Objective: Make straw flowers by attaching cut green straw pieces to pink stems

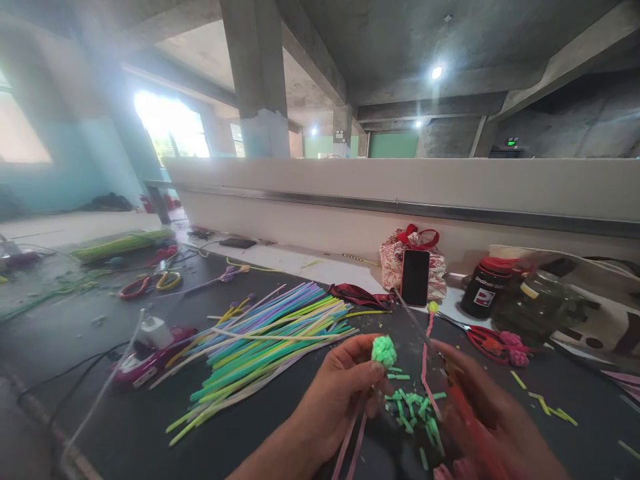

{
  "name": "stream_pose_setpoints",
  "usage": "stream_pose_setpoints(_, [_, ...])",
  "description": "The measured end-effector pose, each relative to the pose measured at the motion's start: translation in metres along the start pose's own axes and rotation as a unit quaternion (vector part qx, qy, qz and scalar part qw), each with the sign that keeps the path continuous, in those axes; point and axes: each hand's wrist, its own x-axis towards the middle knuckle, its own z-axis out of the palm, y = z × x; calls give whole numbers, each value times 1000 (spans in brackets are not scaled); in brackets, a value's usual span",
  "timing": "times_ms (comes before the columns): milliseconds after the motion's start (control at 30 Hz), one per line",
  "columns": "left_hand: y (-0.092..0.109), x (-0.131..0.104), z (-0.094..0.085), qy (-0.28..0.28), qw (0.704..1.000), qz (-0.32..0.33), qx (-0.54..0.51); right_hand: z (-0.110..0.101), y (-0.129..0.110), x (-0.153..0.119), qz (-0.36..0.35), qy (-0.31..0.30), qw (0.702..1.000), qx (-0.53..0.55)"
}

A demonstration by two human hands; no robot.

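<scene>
Between the thumb and fingers of my left hand (pixel 345 383) is a fuzzy green ball (pixel 384 351), and pink stems (pixel 351 447) hang below that hand. My right hand (pixel 493 413), blurred, is closed around red-handled scissors (pixel 463 400) whose blades point up and to the left. Short green cut pieces (pixel 413 408) lie on the dark table between and below the hands. Just left of the scissors is a pink stem with a yellow tip (pixel 426 353). A large pile of coloured fuzzy stems (pixel 270 340) spreads out left of my left hand.
Behind the hands a phone (pixel 415 278) leans on a patterned bag (pixel 389 257). A black bottle (pixel 485 290), a glass jar (pixel 530 307) and red-handled pliers (pixel 487 343) are at right. A power strip (pixel 133 367) with cables sits at left.
</scene>
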Motion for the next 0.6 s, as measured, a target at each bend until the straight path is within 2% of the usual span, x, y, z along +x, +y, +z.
stream_pose_setpoints(133, [7, -2, 2, 33, 999, -34, -18, -3, 1, 0, -7, -20, 1000, 7])
stream_pose_setpoints(300, [13, -2, 3, 65, 996, -12, -54, 0, 6, 0, -5, -23, 1000, -5])
stream_pose_setpoints(467, [14, -3, -1, 46, 998, -1, -33, 0, 4, -2, -4, -45, 999, -12])
stream_pose_setpoints(600, [16, -3, -3, 33, 999, 14, -11, -7, 0, -7, -6, -33, 998, -51])
